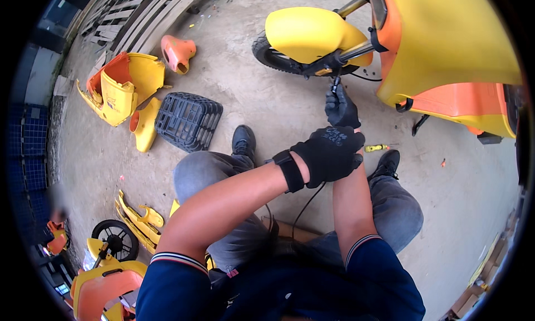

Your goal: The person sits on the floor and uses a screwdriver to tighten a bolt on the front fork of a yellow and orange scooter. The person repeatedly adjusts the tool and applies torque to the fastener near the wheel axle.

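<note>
The head camera is looking down on a yellow scooter (462, 36) standing at the upper right, just ahead of the person's gloved hands. The right hand (341, 108) is reaching up to the lower end of the fork, its fingers closing around a small black piece (336, 85) whose tip is meeting, or nearly meeting, the fork beside the wheel. The left hand (329, 153) is crossing over the right wrist with its fingers curling downward; what they are gripping, if anything, is not showing. A black cable (310, 203) is running from beneath that hand toward the lap.

As for progress, the front wheel (267, 56) is sitting in the fork (358, 50), the yellow mudguard (309, 34) is covering it, and the big body panels are hanging in place, so much of the front is looking assembled. The spot at the fork's lower end is seeming to be the unfinished part; whether the black piece is fastening there, coming loose or only touching, I am not able to tell. A yellow screwdriver (376, 148) is lying on the floor near the right shoe. Loose yellow covers (120, 95) and a black crate (188, 123) are lying well apart, to the left.
</note>
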Demonstrator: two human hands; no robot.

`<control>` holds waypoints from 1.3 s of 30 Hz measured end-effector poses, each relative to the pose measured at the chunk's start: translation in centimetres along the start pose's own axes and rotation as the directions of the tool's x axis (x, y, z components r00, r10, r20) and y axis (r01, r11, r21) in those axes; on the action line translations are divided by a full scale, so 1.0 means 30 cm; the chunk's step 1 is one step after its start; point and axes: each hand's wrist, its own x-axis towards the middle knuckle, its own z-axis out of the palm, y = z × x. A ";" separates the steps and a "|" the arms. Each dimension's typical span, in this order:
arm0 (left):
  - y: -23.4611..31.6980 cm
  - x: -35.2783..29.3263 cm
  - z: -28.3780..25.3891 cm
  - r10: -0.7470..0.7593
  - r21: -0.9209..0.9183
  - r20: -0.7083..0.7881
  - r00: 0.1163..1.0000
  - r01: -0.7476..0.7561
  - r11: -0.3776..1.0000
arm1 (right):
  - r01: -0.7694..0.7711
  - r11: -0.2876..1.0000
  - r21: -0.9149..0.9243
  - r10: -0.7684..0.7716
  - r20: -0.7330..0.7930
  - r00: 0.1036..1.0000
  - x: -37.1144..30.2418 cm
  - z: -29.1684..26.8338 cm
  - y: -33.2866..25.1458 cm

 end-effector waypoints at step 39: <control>-0.007 0.000 -0.012 -0.042 0.084 0.089 0.995 0.035 0.996 | 0.264 0.936 0.232 -0.167 -0.367 0.915 0.049 0.078 0.001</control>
